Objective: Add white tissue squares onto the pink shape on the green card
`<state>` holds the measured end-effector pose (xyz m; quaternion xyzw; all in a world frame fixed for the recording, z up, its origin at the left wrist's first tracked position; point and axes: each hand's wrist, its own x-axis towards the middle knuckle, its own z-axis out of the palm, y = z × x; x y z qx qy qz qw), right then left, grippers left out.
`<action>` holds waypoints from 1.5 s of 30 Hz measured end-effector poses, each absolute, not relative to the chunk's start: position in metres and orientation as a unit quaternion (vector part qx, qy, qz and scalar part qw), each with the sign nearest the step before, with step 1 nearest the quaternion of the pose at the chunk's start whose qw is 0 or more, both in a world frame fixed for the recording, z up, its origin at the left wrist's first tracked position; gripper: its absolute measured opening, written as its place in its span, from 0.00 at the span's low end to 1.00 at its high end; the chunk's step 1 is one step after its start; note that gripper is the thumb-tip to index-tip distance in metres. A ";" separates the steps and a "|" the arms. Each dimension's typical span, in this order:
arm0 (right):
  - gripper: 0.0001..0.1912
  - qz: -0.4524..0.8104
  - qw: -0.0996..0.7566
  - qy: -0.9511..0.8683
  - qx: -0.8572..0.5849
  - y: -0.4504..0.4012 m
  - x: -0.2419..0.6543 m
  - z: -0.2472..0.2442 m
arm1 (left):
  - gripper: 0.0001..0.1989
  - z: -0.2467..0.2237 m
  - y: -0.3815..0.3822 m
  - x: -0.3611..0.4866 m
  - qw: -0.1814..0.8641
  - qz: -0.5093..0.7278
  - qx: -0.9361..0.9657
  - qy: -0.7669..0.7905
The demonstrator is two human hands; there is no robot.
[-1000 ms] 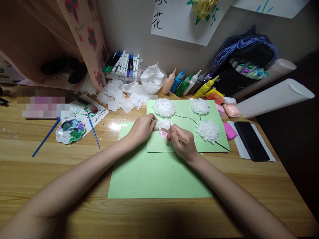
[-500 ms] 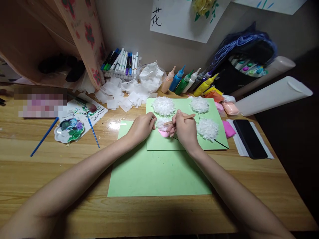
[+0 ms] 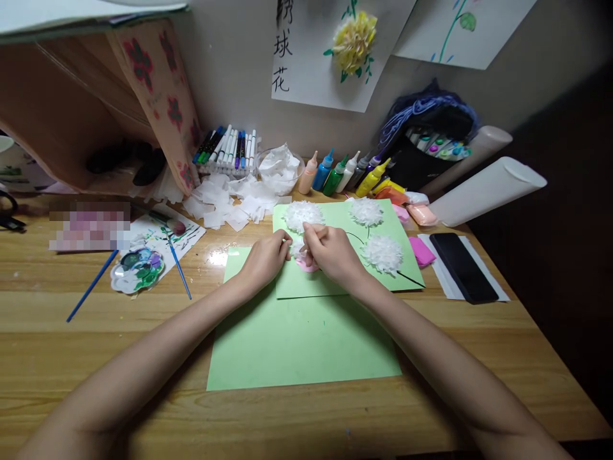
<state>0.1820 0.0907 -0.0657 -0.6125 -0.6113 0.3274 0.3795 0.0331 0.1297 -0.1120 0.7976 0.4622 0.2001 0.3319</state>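
A green sheet bears several fluffy white paper flowers, one of them at its right. My left hand rests at the sheet's left edge, fingers closed beside a partly covered white flower with a pink piece below it. My right hand is closed just right of that flower, its fingertips pinched over it. What either hand pinches is hidden; the wooden stick does not show now. A larger green sheet lies underneath.
Behind the sheets are white paper scraps, a bowl of paper, markers and paint bottles. A palette and brushes lie left; a black phone and white tube are right.
The view has shifted, showing more of the wall. My right hand has turned and closed over the flower, and the wooden stick it held is no longer visible. My left hand stays beside the flower.
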 end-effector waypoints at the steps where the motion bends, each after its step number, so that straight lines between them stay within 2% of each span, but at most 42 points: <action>1: 0.26 0.336 0.398 -0.607 -0.600 0.086 0.188 -0.063 | 0.10 -0.111 0.130 0.033 0.336 0.201 0.794 0.465; 6: 0.24 0.427 0.545 -0.487 -0.532 0.056 0.226 -0.076 | 0.13 -0.104 0.127 0.030 0.360 0.207 0.778 0.471; 8: 0.25 0.467 0.563 -0.435 -0.524 0.047 0.236 -0.094 | 0.16 -0.101 0.125 0.030 0.345 0.206 0.776 0.486; 14: 0.25 0.558 0.514 -0.396 -0.517 0.030 0.241 -0.132 | 0.18 -0.103 0.119 0.034 0.312 0.179 0.789 0.498; 23: 0.25 0.631 0.463 -0.368 -0.503 0.019 0.249 -0.135 | 0.15 -0.106 0.116 0.029 0.360 0.157 0.754 0.527; 31: 0.28 0.622 0.441 -0.383 -0.522 0.008 0.252 -0.139 | 0.12 -0.113 0.117 0.024 0.383 0.181 0.743 0.517; 33: 0.28 0.614 0.441 -0.395 -0.522 0.006 0.253 -0.139 | 0.11 -0.110 0.125 0.019 0.336 0.214 0.739 0.544; 35: 0.28 0.610 0.447 -0.395 -0.522 0.004 0.254 -0.139 | 0.11 -0.104 0.140 0.012 0.238 0.227 0.744 0.581; 39: 0.28 0.629 0.456 -0.366 -0.512 0.005 0.253 -0.138 | 0.14 -0.088 0.171 -0.008 0.024 0.155 0.761 0.630; 42: 0.27 0.628 0.463 -0.355 -0.515 0.008 0.251 -0.137 | 0.17 -0.085 0.182 -0.018 -0.026 0.089 0.768 0.634; 45: 0.26 0.619 0.486 -0.349 -0.509 0.011 0.248 -0.136 | 0.19 -0.094 0.187 -0.019 -0.027 0.091 0.788 0.609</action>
